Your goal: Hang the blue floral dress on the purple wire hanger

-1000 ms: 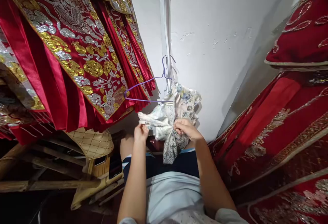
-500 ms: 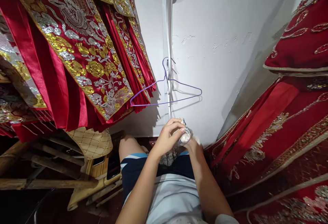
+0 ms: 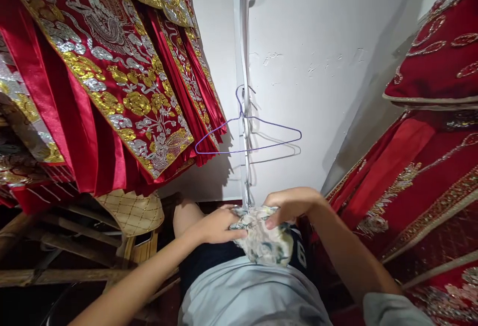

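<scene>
A crumpled pale cloth with a green and bluish pattern (image 3: pixel 267 241) is spread between my two hands above my lap. My left hand (image 3: pixel 223 226) grips its left edge, thumb on top. My right hand (image 3: pixel 289 206) pinches its upper right part, with the fingers partly hidden behind it. Above the cloth, a thin purple wire hanger (image 3: pixel 269 147) hangs against the white wall beside a pale vertical strip (image 3: pixel 245 67).
Red garments with gold and silver embroidery (image 3: pixel 138 102) hang at the left. More red embroidered fabric (image 3: pixel 421 176) fills the right side. Lower left are a bamboo frame (image 3: pixel 74 276) and a quilted cream piece (image 3: pixel 130 211).
My hands have moved apart, and the bunched cloth has opened out between them. The purple hanger has shifted slightly to the right.
</scene>
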Tool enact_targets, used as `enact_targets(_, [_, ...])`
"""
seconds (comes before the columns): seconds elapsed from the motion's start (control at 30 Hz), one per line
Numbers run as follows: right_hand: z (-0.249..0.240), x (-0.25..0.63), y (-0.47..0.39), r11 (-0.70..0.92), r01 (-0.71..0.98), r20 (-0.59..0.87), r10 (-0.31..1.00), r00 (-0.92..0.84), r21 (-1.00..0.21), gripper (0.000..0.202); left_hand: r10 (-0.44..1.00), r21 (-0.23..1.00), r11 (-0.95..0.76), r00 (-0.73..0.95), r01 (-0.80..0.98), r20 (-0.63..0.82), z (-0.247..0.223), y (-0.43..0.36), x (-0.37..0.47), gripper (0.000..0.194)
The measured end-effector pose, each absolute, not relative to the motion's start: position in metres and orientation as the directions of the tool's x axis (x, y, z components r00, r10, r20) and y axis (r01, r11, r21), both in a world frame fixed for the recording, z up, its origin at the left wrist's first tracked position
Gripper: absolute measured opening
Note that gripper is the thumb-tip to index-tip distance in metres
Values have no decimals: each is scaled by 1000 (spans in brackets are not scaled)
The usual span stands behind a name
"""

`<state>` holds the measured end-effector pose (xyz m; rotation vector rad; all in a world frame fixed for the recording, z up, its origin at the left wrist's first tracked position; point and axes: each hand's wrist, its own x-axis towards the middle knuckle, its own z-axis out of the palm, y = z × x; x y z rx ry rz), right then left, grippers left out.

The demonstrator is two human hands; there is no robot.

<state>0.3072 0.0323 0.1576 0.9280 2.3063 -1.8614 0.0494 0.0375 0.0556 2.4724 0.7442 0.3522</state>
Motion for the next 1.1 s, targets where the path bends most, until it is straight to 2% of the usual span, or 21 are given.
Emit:
enact_targets(0.1, [185,327,31,315,432,-248,484,-839,-845,21,724,390,-654,686,648,74,61,51,18,33])
enact_targets(0.17, [191,335,41,411,437,-85,644,-760,-800,17,830,351,-547,547,760,109,72,64,-3,26])
enact_targets(0.23, [184,339,62,458,499,140,824,-550,-735,12,884,369,-467,434,804,172,87,74,-21,24])
enact_targets(0.27, [176,339,75,463,518,263,872,-413,-719,11,892,390,-452,397,802,217,96,76,-28,25])
enact_targets(0.33, [155,335,104,483,478,451,872,-190,-733,22,879,434,-468,353,770,322,113,78,-35,26])
enact_targets(0.4, [133,327,129,518,416,536,840,-83,-748,43,851,463,-504,326,729,412,126,77,-37,27])
enact_targets(0.47, [115,319,147,529,384,553,832,-56,-757,51,829,482,-528,304,699,469,133,77,-36,26])
enact_targets(0.57, [103,311,158,512,368,542,840,-26,-776,34,841,502,-506,270,702,469,135,81,-34,31])
enact_targets(0.7, [116,320,153,499,397,582,805,117,-770,14,884,504,-436,251,746,394,136,93,-33,37])
enact_targets(0.87, [143,339,145,484,508,619,775,129,-712,28,903,482,-358,166,799,396,143,113,-18,28])
enact_targets(0.93, [146,339,145,478,517,609,785,111,-710,32,880,499,-388,150,775,451,149,122,-7,23])
enact_targets(1.03, [143,335,144,480,489,592,800,95,-728,33,786,514,-544,188,664,589,161,132,13,18])
enact_targets(1.1, [139,332,142,480,461,572,817,75,-746,28,705,479,-635,201,606,680,171,136,25,23])
